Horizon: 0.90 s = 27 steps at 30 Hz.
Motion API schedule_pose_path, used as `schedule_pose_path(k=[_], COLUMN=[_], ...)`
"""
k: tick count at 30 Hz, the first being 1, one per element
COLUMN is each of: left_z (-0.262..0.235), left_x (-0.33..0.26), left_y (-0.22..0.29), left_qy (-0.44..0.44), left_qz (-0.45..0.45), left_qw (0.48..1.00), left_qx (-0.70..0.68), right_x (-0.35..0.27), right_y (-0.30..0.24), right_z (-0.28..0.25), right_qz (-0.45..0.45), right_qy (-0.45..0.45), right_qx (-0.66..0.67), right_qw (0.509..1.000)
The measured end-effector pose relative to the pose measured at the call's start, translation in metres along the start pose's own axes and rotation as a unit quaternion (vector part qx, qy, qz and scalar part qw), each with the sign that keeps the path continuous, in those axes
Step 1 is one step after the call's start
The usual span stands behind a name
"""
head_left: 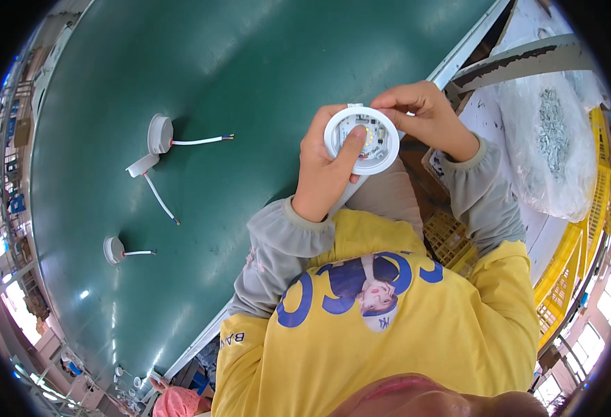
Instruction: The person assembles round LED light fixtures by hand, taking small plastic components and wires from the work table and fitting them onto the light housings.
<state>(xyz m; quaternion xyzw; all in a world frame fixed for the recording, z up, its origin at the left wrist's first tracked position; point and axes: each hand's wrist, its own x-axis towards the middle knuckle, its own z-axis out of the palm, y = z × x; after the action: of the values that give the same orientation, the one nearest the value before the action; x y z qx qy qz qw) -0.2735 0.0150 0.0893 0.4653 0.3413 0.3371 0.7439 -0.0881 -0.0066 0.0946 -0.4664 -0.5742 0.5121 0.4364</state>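
Note:
A round white LED downlight (390, 154) is held face up near the table's edge, its circuit board and ring of small yellow LEDs showing. My left hand (319, 158) is closed round its left side, the thumb pressed onto the board and the other fingers mostly hidden beneath. A small white tab (355, 105) sticks out at the far rim. At the upper right of the rim, my right hand (427, 119) is closed in a pinch, thumb and forefinger against the edge. Whatever lies between those fingertips is too small to make out.
On the green conveyor-like table (250, 90) sit several similar white lights, including one with a white lead (159, 134) and a smaller one (114, 250). At right, a clear plastic bag of small metal parts (552, 139) lies beside a yellow crate (597, 167). A person in pink (175, 402) is at lower left.

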Motion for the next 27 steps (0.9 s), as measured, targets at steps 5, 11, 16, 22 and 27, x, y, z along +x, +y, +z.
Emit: schedule_pose_path(k=[5,11,16,22,27], left_z=[-0.005,-0.004,-0.004,-0.007,-0.01], left_x=[-0.002,-0.005,-0.005,-0.008,-0.009], left_y=[-0.005,-0.006,-0.007,-0.004,-0.003], left_qy=[-0.04,-0.052,-0.049,-0.051,-0.061], left_qz=[-0.034,-0.035,-0.024,-0.041,-0.035], left_qw=[0.994,0.994,0.995,0.997,0.997], left_qx=[-0.1,-0.095,-0.089,-0.047,-0.035], right_x=[0.002,-0.001,0.001,-0.001,0.0], right_y=[-0.009,-0.014,-0.013,-0.012,-0.014], right_z=[0.001,0.003,0.004,0.004,0.004], right_qz=[0.079,0.097,0.07,0.051,0.035], right_qy=[-0.001,0.009,0.006,-0.015,-0.029], right_qx=[0.067,0.062,0.013,0.006,0.015], right_qw=[0.995,0.993,0.997,0.999,0.999])
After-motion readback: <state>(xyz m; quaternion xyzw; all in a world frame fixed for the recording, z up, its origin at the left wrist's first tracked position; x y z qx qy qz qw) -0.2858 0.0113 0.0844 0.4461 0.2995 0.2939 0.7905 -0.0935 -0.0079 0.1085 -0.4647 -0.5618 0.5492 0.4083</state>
